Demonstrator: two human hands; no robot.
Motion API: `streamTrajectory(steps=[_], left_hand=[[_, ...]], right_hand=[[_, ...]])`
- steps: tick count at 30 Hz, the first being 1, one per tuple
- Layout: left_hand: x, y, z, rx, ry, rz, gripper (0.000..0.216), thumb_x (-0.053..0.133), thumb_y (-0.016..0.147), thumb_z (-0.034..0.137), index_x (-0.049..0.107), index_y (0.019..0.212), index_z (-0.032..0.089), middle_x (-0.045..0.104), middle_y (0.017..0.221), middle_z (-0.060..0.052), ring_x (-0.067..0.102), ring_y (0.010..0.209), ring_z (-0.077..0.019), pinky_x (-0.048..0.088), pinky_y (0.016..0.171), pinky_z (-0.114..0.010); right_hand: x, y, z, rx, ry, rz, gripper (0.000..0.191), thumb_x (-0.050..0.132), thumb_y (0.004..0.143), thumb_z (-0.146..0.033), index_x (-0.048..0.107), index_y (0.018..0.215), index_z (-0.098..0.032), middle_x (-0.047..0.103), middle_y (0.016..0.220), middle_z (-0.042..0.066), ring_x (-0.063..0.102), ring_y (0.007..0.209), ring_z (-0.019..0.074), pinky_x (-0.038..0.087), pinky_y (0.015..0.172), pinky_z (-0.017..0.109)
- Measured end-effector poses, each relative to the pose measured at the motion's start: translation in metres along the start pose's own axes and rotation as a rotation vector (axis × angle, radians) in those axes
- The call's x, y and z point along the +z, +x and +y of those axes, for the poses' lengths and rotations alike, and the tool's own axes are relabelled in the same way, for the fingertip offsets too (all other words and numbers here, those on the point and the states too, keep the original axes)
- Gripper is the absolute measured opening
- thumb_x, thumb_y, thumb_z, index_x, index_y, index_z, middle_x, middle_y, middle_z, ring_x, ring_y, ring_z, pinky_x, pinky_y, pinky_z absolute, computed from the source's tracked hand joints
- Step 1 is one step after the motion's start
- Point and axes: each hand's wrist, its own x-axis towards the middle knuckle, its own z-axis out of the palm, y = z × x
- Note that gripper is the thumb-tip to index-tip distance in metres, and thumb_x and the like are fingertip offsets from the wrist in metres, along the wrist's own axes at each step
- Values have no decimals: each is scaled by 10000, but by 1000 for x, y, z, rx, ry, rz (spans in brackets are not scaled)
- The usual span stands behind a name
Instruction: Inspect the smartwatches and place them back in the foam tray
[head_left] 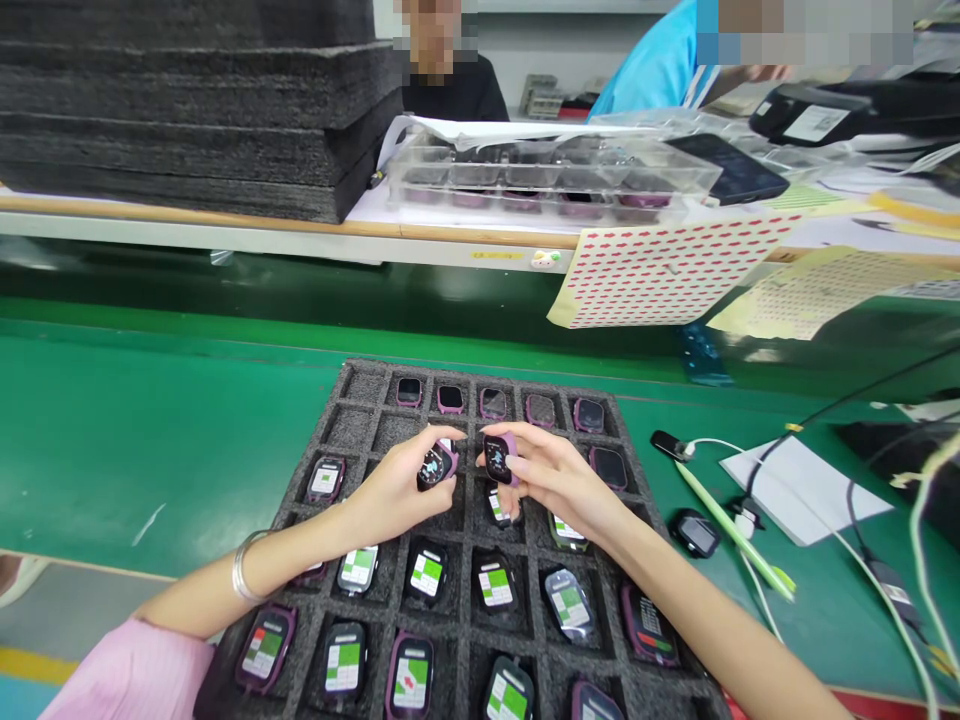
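Note:
My left hand (pixel 409 468) is closed around a smartwatch (pixel 435 466) with a lit dial on its screen. Just to its right, my right hand (pixel 551 470) grips a purple-cased smartwatch (pixel 496 457), also showing a lit dial. Both hands are over a dark foam tray (pixel 352 425) divided into square compartments. Several watches sit in it; the front rows show green and white screens, such as one watch (pixel 427 573) near the middle, while the back row has dark screens, including a purple watch (pixel 450 398). My hands and forearms cover some compartments.
Black foam trays (pixel 172 130) are stacked on the shelf at left, beside clear plastic trays (pixel 540 175) and a phone (pixel 731 165). On the green table (pixel 150 440), a dark watch (pixel 694 533), a green pen (pixel 735 530), white paper (pixel 810 490) and cables lie at right. Two people sit beyond.

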Motion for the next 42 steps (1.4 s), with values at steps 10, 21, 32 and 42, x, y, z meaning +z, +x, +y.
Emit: streamTrajectory(steps=[10,21,32,42], left_hand=[[-3,2,0,-6,18,23,340,536,792,161,494,1129,184,612,957,-16,569,854,-161,433,802,-264],[-7,3,-2,15,47,60,311,522,796,151,489,1103,185,597,964,-21,558,850,-159,430,804,-264],[-6,4,-4,37,76,56,327,525,804,159,490,1128,188,608,1029,-39,573,906,-174,436,847,-283],[-9,5,-5,33,96,76,310,525,799,142,482,1101,195,595,981,-26,562,868,-163,433,817,-274]], right_hand=[[2,-1,-1,10,-35,-14,315,639,856,-223,589,1164,-181,677,910,76,688,545,167,583,518,270],[3,-3,-2,-15,-53,20,335,656,846,-230,591,1171,-187,688,922,78,697,555,177,601,543,296],[4,-2,-1,-10,-104,50,336,651,845,-242,591,1170,-184,677,877,60,687,545,168,596,534,291],[3,-2,-1,-29,-121,72,333,632,852,-211,575,1176,-159,696,838,54,681,531,157,593,539,276]])
